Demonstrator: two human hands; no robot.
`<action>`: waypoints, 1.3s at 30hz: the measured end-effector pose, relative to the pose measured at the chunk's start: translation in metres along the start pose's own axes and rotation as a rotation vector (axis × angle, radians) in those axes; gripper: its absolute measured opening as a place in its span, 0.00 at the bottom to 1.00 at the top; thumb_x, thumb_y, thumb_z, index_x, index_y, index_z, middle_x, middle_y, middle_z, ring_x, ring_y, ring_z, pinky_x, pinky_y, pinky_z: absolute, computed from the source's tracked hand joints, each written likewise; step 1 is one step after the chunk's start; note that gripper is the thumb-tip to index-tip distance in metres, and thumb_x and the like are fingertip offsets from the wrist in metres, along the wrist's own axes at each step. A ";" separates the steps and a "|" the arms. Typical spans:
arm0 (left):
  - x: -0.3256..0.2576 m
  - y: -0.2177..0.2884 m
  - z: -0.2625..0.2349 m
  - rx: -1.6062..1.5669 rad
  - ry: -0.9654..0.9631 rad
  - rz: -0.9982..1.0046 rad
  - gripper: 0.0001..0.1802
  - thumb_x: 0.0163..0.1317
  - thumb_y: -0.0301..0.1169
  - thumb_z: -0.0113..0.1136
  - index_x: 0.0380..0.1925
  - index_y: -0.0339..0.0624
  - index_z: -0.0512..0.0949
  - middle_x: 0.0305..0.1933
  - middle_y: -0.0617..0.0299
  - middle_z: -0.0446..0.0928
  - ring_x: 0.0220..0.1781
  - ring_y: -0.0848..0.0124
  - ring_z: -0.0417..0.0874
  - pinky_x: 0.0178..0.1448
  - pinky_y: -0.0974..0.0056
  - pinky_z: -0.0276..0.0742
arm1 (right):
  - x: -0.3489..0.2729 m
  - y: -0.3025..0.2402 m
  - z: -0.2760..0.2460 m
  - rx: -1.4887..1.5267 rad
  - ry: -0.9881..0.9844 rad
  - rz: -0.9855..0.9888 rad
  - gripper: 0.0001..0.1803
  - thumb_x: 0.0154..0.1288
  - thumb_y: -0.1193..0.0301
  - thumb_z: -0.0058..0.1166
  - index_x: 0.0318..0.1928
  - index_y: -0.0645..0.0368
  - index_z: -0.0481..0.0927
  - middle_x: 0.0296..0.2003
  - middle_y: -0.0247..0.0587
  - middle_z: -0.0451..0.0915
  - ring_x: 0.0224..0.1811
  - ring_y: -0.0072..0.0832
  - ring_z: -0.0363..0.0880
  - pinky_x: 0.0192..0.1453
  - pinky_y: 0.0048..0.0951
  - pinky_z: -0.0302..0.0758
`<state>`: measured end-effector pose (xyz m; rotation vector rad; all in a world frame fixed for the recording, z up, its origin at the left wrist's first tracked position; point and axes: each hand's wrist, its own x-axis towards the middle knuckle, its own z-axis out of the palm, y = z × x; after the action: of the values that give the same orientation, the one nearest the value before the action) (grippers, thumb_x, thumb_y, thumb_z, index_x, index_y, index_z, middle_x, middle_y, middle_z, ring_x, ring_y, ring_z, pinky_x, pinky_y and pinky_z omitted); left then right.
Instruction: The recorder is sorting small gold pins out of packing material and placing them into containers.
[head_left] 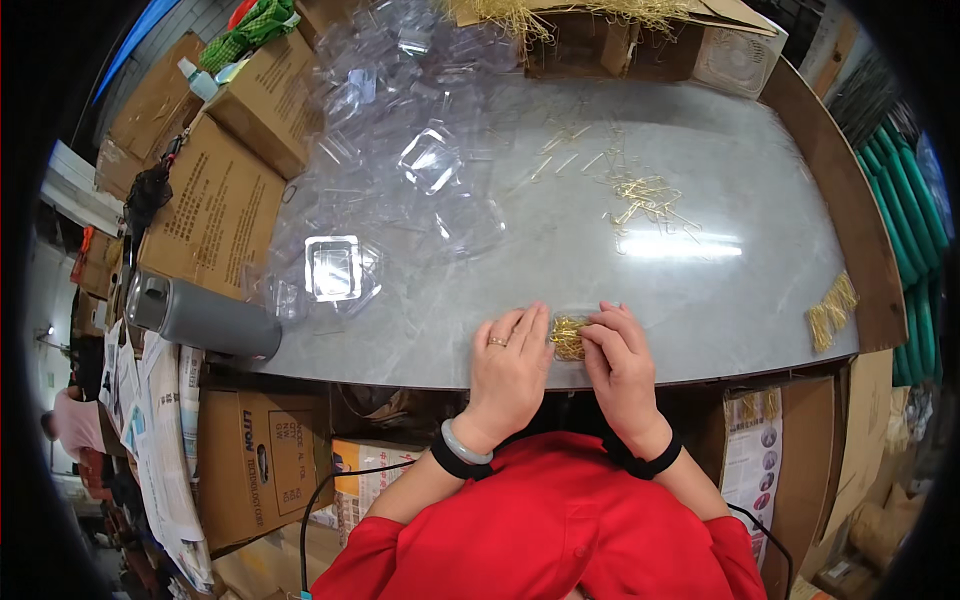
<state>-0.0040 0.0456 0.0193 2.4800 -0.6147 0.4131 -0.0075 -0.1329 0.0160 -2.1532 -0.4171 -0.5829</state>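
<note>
A small clear plastic box (567,357) filled with gold-coloured wire hooks (569,337) lies at the front edge of the table, between my two hands. My left hand (508,375) grips its left side, fingers stretched and close together, the thumb hidden. On the right side, my right hand (622,370) is closed on the box with bent fingers near the hooks. Farther back on the right half of the table is a loose scatter of gold hooks (648,200). Many clear plastic boxes (334,268) are heaped on the left half.
A grey bottle (215,318) lies at the left front edge of the grey table (440,335). Cardboard cartons (215,200) line the left side. More gold hooks (832,312) sit by the right cardboard border (845,190). A cardboard box (600,50) and a white fan-like unit (735,60) stand behind.
</note>
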 end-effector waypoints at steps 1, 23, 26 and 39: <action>-0.002 -0.001 0.002 -0.003 -0.032 0.013 0.25 0.71 0.30 0.50 0.65 0.26 0.69 0.67 0.44 0.73 0.68 0.45 0.70 0.71 0.44 0.59 | 0.000 0.000 0.000 -0.017 -0.009 -0.014 0.08 0.64 0.82 0.59 0.44 0.64 0.80 0.48 0.48 0.79 0.59 0.50 0.78 0.70 0.52 0.71; 0.018 0.010 0.017 -0.064 -0.154 0.141 0.30 0.69 0.34 0.57 0.67 0.31 0.65 0.74 0.44 0.62 0.78 0.46 0.59 0.81 0.41 0.51 | -0.027 0.005 -0.030 -0.184 -0.081 0.032 0.30 0.64 0.82 0.54 0.67 0.67 0.67 0.60 0.55 0.76 0.68 0.53 0.70 0.75 0.53 0.60; 0.017 0.010 0.014 -0.073 -0.163 0.147 0.29 0.69 0.33 0.57 0.67 0.32 0.66 0.73 0.44 0.63 0.77 0.46 0.61 0.80 0.42 0.53 | -0.015 0.010 -0.029 -0.061 0.087 0.132 0.22 0.64 0.81 0.58 0.59 0.63 0.76 0.46 0.50 0.82 0.48 0.47 0.81 0.56 0.42 0.75; 0.014 0.010 0.015 -0.028 -0.109 0.171 0.28 0.67 0.32 0.58 0.65 0.33 0.68 0.71 0.45 0.66 0.75 0.48 0.66 0.79 0.42 0.56 | 0.008 0.009 -0.043 0.106 -0.030 0.297 0.14 0.64 0.80 0.59 0.50 0.61 0.79 0.35 0.45 0.81 0.40 0.44 0.79 0.45 0.39 0.76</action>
<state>0.0052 0.0247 0.0173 2.4445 -0.8754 0.3324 -0.0078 -0.1724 0.0371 -2.0731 -0.1360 -0.3531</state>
